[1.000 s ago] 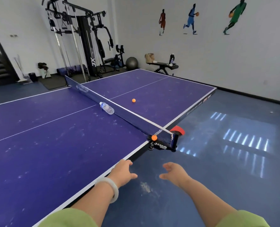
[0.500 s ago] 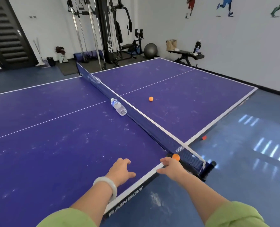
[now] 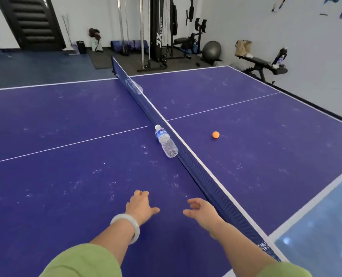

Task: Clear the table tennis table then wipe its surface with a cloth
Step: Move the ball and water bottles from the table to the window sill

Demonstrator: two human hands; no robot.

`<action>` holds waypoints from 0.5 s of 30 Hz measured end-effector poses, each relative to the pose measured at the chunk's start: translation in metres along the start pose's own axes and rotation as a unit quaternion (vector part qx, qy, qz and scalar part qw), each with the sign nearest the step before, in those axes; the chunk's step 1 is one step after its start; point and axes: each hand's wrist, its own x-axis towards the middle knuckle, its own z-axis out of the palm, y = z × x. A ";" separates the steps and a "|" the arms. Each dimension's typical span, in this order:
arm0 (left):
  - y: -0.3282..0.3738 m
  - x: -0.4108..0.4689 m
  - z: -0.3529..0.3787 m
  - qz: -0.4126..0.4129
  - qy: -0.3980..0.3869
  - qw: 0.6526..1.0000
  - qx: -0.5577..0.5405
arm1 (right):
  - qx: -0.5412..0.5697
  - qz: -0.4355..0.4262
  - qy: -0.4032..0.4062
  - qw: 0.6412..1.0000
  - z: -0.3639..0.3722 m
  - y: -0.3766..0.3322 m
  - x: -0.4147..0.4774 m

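Observation:
The purple table tennis table (image 3: pixel 66 186) is smudged with pale marks. A clear plastic water bottle (image 3: pixel 166 141) lies on its side against the near face of the net (image 3: pixel 198 170). An orange ball (image 3: pixel 215 134) rests on the half beyond the net. A second clear bottle (image 3: pixel 136 87) shows faintly through the net farther back. My left hand (image 3: pixel 140 205), with a pale bangle on its wrist, hovers over the near half with fingers spread. My right hand (image 3: pixel 203 212) is beside the net, open and holding nothing. The orange ball by the net post is hidden.
A weight machine (image 3: pixel 160 35), a grey exercise ball (image 3: pixel 211 49) and a workout bench (image 3: pixel 264 64) carrying a bag and a bottle stand beyond the far side. A dark staircase (image 3: pixel 30 21) rises at the back left. Glossy blue floor (image 3: pixel 322 226) lies to the right.
I have moved in over the table, and both hands have advanced from its edge to above the near half. The orange ball by the net post is no longer visible.

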 end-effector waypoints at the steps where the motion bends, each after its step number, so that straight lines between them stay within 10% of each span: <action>1: -0.005 0.014 -0.001 -0.015 0.018 1.000 -0.001 | -0.002 -0.005 -0.006 1.000 0.000 -0.008 0.016; 15: -0.051 0.127 0.046 -0.158 0.048 0.983 0.083 | -0.240 -0.189 0.093 0.948 0.017 -0.130 0.235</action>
